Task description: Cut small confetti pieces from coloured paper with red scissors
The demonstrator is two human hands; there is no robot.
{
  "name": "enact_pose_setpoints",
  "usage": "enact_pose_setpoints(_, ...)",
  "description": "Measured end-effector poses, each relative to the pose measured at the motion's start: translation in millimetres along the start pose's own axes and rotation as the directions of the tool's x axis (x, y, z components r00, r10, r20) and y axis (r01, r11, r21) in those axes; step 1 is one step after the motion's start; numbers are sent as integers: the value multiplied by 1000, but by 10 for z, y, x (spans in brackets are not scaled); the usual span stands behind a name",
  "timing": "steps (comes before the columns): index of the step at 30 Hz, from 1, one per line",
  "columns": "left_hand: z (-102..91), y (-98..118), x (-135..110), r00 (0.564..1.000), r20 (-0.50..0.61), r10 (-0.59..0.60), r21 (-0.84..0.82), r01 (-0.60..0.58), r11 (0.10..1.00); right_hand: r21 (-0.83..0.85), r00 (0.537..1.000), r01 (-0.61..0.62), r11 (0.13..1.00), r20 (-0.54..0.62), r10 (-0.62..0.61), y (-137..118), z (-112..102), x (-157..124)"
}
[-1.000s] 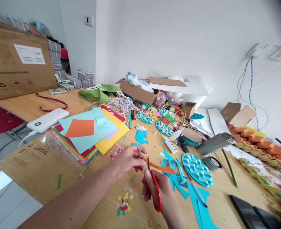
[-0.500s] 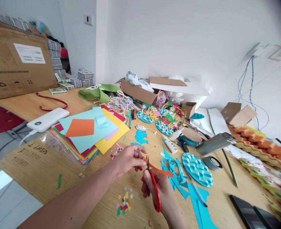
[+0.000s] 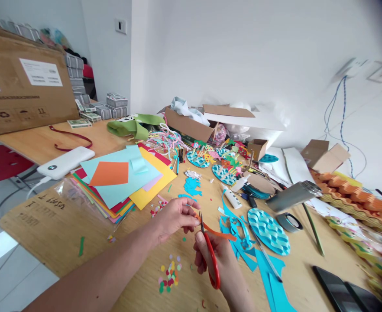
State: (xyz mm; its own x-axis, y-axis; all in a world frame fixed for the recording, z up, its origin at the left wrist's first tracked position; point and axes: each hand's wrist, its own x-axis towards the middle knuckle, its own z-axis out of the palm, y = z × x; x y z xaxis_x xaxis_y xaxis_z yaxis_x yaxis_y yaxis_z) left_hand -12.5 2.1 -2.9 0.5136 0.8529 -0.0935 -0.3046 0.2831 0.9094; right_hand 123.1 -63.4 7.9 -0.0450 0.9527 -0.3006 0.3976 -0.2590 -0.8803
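Red-handled scissors (image 3: 214,264) are in my right hand (image 3: 221,255), fingers wrapped round the loops and blades pointing away from me. Beside the blades, my left hand (image 3: 178,216) pinches a strip of orange paper (image 3: 221,235), which trails off to the right behind the scissors. The blades meet the strip close to my left fingertips; how far they are apart is too small to tell. Below my hands lies a scatter of small coloured paper dots (image 3: 169,277). Just beyond them is a blue paper animal cut-out (image 3: 192,186).
At left, a stack of coloured paper (image 3: 152,173) carries an orange sheet (image 3: 113,173), near a white power bank (image 3: 66,162). To the right lie blue paper scraps (image 3: 269,277), a wavy blue oval (image 3: 269,231), a glue bottle (image 3: 232,198), a metal flask (image 3: 293,195), tape (image 3: 289,222) and phones (image 3: 337,288).
Hardly anything differs. The scissors and my right hand have shifted very slightly, and the orange strip's loose end looks narrower and a little turned. My left hand keeps its place.
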Motion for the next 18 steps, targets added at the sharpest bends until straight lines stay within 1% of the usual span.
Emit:
enact_pose_setpoints(6,-4,5,4,1000,-21,-2,-14,2,1000,8,1000,-9,1000,-8,9,-20,2,-6)
enact_pose_setpoints(12,5,-14,3,1000,11,-10,-28,10,1000,43,1000,-25,999,-12,26,-35,7,-7)
enact_pose_setpoints(18,7,-13,3,1000,-21,-1,-34,0,999,10,999,-17,1000,-28,17,-33,11,-16)
